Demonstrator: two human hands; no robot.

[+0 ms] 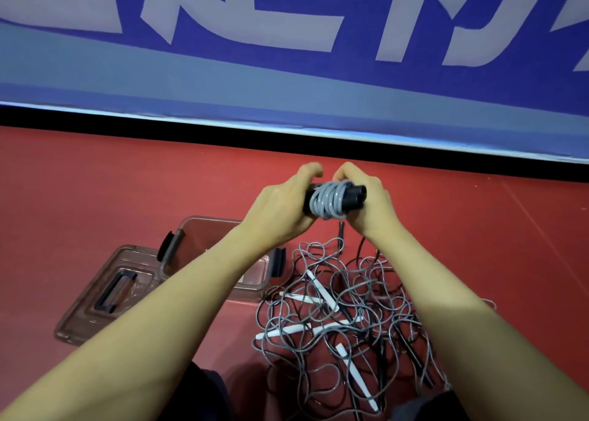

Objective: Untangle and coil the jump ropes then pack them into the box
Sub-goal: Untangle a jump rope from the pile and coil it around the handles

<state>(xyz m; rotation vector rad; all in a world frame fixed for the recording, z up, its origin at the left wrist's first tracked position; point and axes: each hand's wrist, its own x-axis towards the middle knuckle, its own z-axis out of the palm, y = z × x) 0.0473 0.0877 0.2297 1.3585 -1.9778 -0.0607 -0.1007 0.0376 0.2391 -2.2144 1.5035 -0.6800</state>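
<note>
A coiled jump rope (330,201), grey cord wound around black handles, is held up above the floor between both hands. My left hand (282,207) grips its left end. My right hand (371,202) grips its right end, where the black handle tips stick out. Below them a tangled pile of ropes (347,312) lies on the red floor, grey and black cords mixed with several white handles. An open clear plastic box (191,229) with black latches stands to the left of the pile, partly hidden by my left forearm.
The box's clear lid (98,293) lies flat on the floor left of the box. A blue banner wall (287,70) with a black base strip runs across the far side. Red floor (95,181) stretches to both sides.
</note>
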